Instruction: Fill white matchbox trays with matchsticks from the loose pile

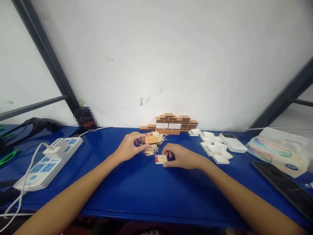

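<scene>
Match tray point(159, 163) is on the bench point(132, 195), R hand point(181, 156) half curled, pinching its right end. If that grip tips it, the matches point(161, 159) could spill; nothing covers 'em. L hand point(129, 146) pinches a matchbox point(151, 140) btwn thumb & fingers, right by the loose matches point(153, 150); a low sweep'd prob. scatter those. Stacked boxes point(168, 125) behind might topple if bumped.

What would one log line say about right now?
left hand: holds matchbox cover | right hand: grips match tray | loose matches: piled near left hand | stacked matchboxes: by wall | white trays: right side
</scene>
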The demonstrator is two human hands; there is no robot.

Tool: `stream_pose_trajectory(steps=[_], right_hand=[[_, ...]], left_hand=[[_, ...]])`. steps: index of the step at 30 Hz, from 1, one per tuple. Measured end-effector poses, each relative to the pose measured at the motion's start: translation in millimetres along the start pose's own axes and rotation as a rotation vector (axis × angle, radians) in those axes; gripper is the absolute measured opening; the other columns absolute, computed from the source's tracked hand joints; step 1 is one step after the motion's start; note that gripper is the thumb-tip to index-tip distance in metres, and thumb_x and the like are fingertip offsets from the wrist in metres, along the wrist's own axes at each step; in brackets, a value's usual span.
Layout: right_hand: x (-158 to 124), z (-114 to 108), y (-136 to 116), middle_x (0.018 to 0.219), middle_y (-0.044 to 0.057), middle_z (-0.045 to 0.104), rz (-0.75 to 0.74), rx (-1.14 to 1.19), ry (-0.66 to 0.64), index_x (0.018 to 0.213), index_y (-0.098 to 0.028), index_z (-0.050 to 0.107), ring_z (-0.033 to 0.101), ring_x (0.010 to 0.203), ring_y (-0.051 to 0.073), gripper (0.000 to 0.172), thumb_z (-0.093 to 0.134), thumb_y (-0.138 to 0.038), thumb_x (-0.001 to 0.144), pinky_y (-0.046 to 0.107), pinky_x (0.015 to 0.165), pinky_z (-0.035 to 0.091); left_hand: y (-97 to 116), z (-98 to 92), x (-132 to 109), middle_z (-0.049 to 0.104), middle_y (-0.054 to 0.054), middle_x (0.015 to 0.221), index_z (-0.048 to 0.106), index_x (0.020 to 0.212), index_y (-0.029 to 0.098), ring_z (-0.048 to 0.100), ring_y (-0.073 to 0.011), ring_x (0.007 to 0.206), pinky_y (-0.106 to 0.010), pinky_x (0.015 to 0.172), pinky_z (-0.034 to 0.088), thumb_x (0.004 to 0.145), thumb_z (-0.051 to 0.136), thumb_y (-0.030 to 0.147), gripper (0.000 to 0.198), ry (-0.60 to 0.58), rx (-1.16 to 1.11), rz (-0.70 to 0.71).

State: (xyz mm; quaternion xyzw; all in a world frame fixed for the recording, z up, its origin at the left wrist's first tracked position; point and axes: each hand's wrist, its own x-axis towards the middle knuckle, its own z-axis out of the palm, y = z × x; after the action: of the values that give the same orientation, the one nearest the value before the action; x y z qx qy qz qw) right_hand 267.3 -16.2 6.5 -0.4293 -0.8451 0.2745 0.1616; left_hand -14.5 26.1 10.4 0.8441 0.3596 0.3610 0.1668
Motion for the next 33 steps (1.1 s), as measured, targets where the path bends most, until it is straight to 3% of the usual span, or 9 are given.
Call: stream_pose_trajectory(steps=[9,13,25,33], right_hand=[[5.8,-18.1,21.8,0.087,0.003,0.066,0.033,0.287,0.155,0.118,-0.020,0.067,0.061,0.076,0.018,0.051,0.080,-0.050,0.078,0.027,0.058,0.051],[5.4,-18.5,18.9,0.085,0.002,0.065,0.010,0.329,0.178,0.119,-0.020,0.068,0.060,0.072,0.016,0.052,0.082,-0.047,0.076,0.026,0.055,0.053],[5.1,-19.4,14.5,0.088,0.004,0.067,0.002,0.260,0.253,0.118,-0.020,0.072,0.058,0.070,0.015,0.048,0.083,-0.042,0.076,0.029,0.062,0.050],[5.3,-12.8,6.8,0.083,0.002,0.063,0.057,0.411,0.288,0.122,-0.020,0.066,0.061,0.067,0.016,0.053,0.080,-0.047,0.079,0.028,0.045,0.055]], left_hand=[[-6.2,0.9,1.9,0.077,-0.007,0.106,0.072,0.127,0.021,0.067,-0.0184,0.085,-0.029,0.072,0.055,0.083,0.079,0.045,0.051,-0.105,-0.106,-0.122],[-5.1,0.7,1.6,0.078,-0.006,0.110,0.071,0.131,0.023,0.067,-0.0186,0.085,-0.030,0.073,0.055,0.084,0.077,0.043,0.051,-0.176,-0.122,-0.122],[-5.6,0.6,1.8,0.079,-0.008,0.108,0.070,0.133,0.020,0.068,-0.0220,0.085,-0.034,0.077,0.055,0.080,0.080,0.043,0.059,-0.228,-0.215,-0.195],[-2.6,-1.6,3.1,0.079,-0.009,0.109,0.071,0.131,0.020,0.071,-0.0195,0.079,-0.032,0.074,0.057,0.080,0.082,0.041,0.057,-0.221,-0.316,-0.234]])
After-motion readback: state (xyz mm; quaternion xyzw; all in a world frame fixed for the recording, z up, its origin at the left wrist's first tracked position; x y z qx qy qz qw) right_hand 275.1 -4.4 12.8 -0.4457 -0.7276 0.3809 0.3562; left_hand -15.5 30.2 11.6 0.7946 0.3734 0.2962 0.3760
